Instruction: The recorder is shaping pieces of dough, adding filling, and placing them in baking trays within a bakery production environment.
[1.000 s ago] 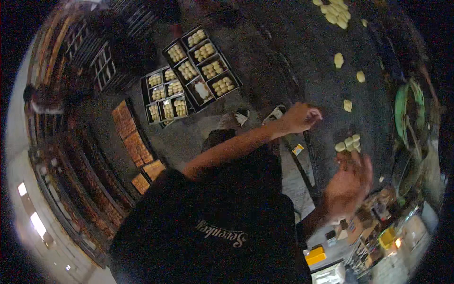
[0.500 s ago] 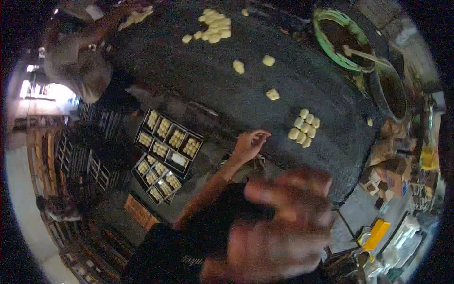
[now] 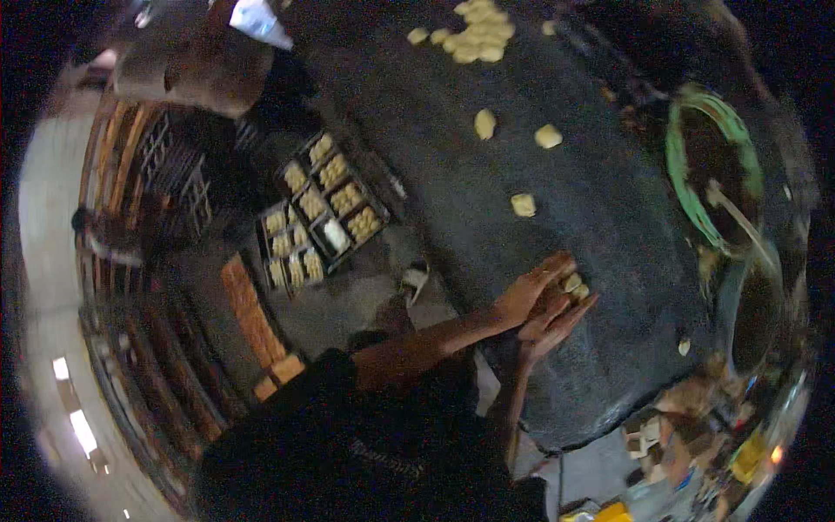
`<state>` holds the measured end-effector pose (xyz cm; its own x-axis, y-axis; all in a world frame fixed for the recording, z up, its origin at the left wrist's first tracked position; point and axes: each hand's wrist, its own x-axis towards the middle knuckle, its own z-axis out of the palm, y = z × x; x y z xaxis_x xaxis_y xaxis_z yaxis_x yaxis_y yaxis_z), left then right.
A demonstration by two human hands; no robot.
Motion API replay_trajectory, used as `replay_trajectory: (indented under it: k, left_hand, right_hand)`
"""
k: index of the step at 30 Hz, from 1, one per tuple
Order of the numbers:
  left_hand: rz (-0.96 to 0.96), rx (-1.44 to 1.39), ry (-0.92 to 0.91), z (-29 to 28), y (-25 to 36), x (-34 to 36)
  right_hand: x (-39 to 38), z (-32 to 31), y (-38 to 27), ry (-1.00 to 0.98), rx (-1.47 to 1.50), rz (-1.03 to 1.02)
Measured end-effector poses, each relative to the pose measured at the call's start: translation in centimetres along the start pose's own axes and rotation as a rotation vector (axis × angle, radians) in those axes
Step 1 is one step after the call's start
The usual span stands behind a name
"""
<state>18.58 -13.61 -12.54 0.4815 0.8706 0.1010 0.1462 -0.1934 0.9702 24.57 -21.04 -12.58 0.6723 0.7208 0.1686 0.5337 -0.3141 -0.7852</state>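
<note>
My left hand (image 3: 532, 294) and right hand (image 3: 557, 327) meet over the dark table (image 3: 626, 235), near its close end, palms turned toward each other. My fingers are stretched nearly straight, none curled into a fist, and a small cluster of dough balls (image 3: 574, 287) sits between them on the table; I can't tell how hard either hand presses, and my hands hide part of the cluster. Farther up the table lie three loose dough pieces (image 3: 524, 205), well apart from one another, and at its far end a dough heap (image 3: 478, 33). On the table's right side is a green-rimmed basin (image 3: 683, 178) with a stick (image 3: 739, 219) across it. Left of the table stand dark trays (image 3: 327, 196) of dough balls; farther left of it lie brown slabs (image 3: 250, 304).
</note>
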Motion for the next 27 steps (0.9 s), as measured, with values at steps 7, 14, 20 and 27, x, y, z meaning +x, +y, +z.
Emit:
replay_trajectory:
  k: [7,14,20,27]
  left_hand:
    - [-0.006,-0.137,0.045,-1.8,1.5,1.2]
    - [-0.231,-0.656,0.216,-7.0,2.2,-0.2]
    - [-0.206,-0.789,0.809,-22.7,1.4,-11.2]
    - [-0.305,-0.704,1.280,-40.4,-9.3,-27.3]
  right_hand:
    - [1.6,0.4,-1.8,0.003,0.490,0.525]
    - [1.7,3.0,1.8,-0.164,-0.258,-0.583]
    - [-7.7,12.6,-21.3,-0.679,0.730,0.220]
    - [-26.9,31.1,-26.6,-1.106,0.619,-0.026]
